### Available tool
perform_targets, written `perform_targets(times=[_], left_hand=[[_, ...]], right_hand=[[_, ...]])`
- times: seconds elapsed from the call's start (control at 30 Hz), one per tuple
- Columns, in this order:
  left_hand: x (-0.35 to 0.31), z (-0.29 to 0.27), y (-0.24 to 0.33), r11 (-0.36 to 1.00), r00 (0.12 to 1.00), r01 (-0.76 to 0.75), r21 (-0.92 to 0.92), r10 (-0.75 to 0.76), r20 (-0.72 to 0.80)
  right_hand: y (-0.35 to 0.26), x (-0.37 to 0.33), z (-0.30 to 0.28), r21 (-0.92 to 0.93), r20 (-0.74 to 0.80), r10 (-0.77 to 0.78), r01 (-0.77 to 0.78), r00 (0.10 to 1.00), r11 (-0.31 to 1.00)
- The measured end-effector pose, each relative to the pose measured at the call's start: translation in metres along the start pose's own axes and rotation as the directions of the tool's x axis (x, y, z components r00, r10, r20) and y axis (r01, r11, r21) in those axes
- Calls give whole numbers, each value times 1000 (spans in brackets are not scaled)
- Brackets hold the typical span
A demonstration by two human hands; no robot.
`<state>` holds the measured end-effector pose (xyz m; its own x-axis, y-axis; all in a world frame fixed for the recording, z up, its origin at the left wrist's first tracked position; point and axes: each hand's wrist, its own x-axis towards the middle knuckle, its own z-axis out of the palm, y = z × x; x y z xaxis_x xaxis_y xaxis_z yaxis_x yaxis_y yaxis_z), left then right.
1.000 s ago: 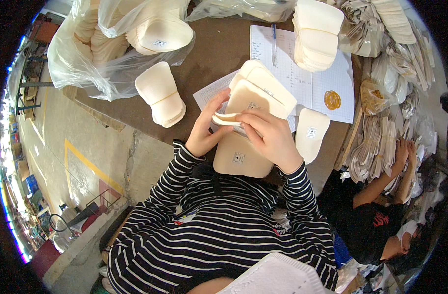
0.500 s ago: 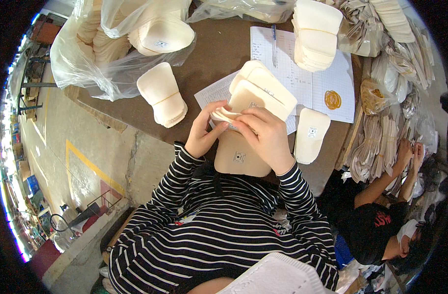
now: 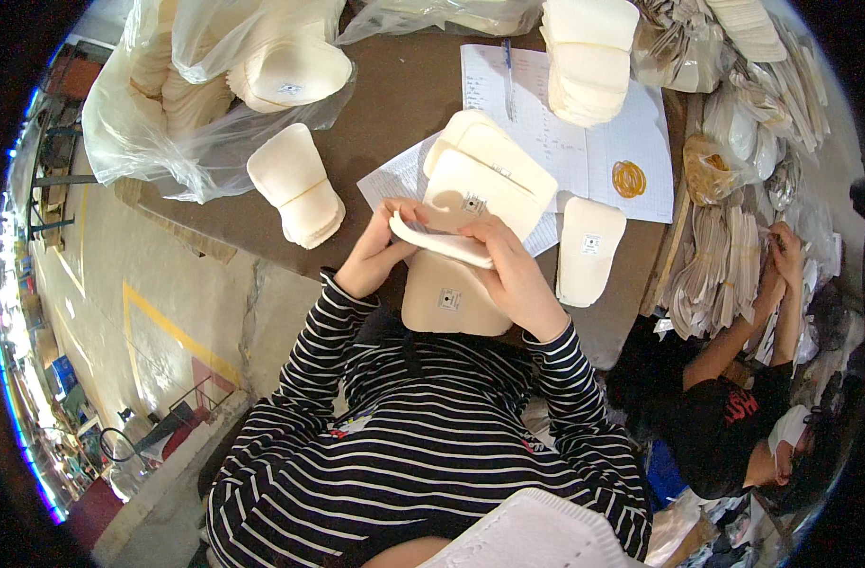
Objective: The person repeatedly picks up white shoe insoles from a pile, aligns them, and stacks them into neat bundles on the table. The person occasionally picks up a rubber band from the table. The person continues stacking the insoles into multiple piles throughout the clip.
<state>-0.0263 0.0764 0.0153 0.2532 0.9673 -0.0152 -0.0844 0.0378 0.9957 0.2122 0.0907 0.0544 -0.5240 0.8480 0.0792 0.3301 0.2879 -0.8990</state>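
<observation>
Between my two hands is a thin stack of cream-coloured flat pads (image 3: 444, 246), tilted so that mostly its edge shows. My left hand (image 3: 374, 254) is closed on the stack's left end. At its right end my right hand (image 3: 517, 284) grips it with thumb and fingers. Just below lies another cream pad with a small printed label (image 3: 432, 301), at the table edge against my body. Beyond my hands, labelled pads (image 3: 503, 180) lie fanned over papers. A narrow labelled pad (image 3: 591, 257) is to the right of my right hand.
A banded pad stack (image 3: 295, 189) lies left, another (image 3: 588, 71) at the far right. Open notebook pages (image 3: 570, 151) carry a pen (image 3: 509, 80) and rubber bands (image 3: 628, 179). Plastic bags of pads (image 3: 134, 142) stand far left. A co-worker's hands (image 3: 781, 260) handle bundled strips (image 3: 712, 275) at right.
The held pads, bunched and curved before, now stretch out longer between my hands. My right hand has moved slightly down. The co-worker's hands have moved up a little.
</observation>
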Motion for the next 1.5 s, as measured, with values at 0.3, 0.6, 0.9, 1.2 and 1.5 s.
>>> perform_targets(times=[0.3,0.6,0.9,1.2,1.5], left_hand=[[-28,4,73,923,930,350,-158,-363,-58],[-67,28,30,848,839,521,99,-487,-243],[-64,29,30,836,855,497,235,-424,-298],[-64,50,47,841,922,347,414,-227,-313],[-62,48,47,867,891,400,299,-291,-349]], right_hand=[[-38,-42,-25,378,-212,383,-286,899,880],[-9,-86,10,261,-242,580,-523,778,811],[-16,-82,9,-9,-319,394,-419,862,908],[-32,-83,13,-245,-22,252,-249,968,937],[-34,-82,0,-307,6,259,-244,966,920]])
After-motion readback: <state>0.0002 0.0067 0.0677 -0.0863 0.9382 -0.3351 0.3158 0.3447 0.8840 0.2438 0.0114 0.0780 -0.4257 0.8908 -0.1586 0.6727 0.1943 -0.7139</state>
